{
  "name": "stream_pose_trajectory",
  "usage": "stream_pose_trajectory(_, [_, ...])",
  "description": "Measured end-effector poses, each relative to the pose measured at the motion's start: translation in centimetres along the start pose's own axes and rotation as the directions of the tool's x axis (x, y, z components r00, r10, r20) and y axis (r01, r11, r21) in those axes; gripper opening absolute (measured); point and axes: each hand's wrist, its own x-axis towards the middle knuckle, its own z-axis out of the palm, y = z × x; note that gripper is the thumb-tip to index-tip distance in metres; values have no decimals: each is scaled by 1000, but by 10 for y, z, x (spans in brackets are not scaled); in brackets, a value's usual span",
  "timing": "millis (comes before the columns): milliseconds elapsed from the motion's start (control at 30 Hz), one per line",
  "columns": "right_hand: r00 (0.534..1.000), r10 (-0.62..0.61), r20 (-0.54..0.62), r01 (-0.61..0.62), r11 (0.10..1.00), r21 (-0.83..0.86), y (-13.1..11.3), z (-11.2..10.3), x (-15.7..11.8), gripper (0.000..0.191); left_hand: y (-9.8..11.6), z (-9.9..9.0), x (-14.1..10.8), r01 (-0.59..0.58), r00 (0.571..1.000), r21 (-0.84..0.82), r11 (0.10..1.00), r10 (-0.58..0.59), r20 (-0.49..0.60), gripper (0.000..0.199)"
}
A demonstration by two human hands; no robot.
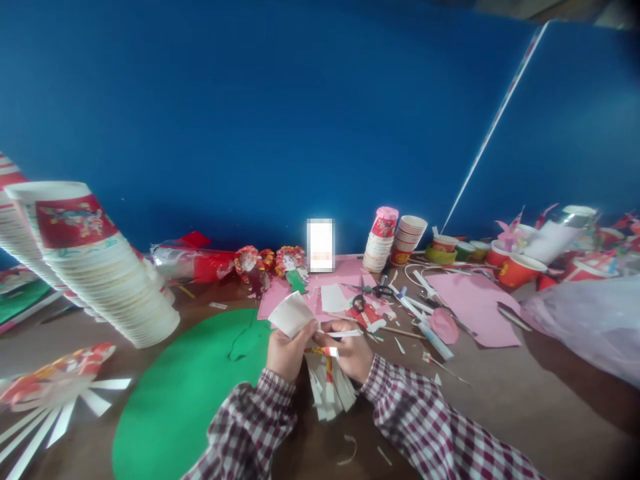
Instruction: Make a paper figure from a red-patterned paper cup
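My left hand (286, 348) pinches a piece of white paper (291, 313) that stands up above its fingers. Close beside it on the right, my right hand (353, 347) is closed on a thin white strip (341, 333). Below and between both hands is a paper cup cut into strips (327, 393), white with a red and yellow patch; which fingers touch it is hidden. The hands are close together above the table's near middle.
Tall stacks of paper cups (107, 267) lean at the left, beside a green sheet (190, 400). Scissors (359, 303), pink paper (470, 307), glue tubes (435, 339) and scraps lie ahead and right. More cup stacks (381, 243) stand near the blue wall (300, 120).
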Motion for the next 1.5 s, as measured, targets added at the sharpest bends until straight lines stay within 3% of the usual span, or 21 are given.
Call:
stream_pose_trajectory(200, [1000, 24, -15, -23, 998, 54, 2, 5, 0, 23, 2, 1, -1, 50, 999, -162, 986, -53, -15, 34])
stream_pose_trajectory(333, [999, -33, -32, 33, 999, 18, 0, 6, 0, 21, 7, -2, 0, 41, 999, -150, 988, -40, 8, 36])
stream_pose_trajectory(567, [999, -11, -47, 15, 996, 83, 6, 0, 2, 24, 7, -3, 5, -27, 994, -119, 993, 39, 101, 33])
stream_pose_trajectory(667, [1000, -8, -13, 10, 987, 159, 9, -3, 3, 25, 11, -7, 9, -43, 984, -52, 998, 51, 172, 32])
stream_pose_trajectory(867, [1000, -17, -9, 17, 996, 82, 9, -5, 3, 25, 12, -15, 11, -80, 973, 191, 978, 35, 230, 24])
stream_pose_trajectory(1133, [998, 19, 64, -24, 997, 80, 5, -9, 4, 29, 11, -14, 9, -150, 969, 250, 956, 92, 230, 22])
stream_pose_trajectory(1367, [985, 94, 143, -124, 968, 219, 9, -10, 5, 35, 10, -13, 7, -184, 956, 255, 949, 113, 270, 23])
stream_pose_trajectory(1500, [987, 92, 130, -122, 961, 248, 13, -9, 5, 35, 8, -12, 7, -195, 952, 280, 940, 113, 283, 26])
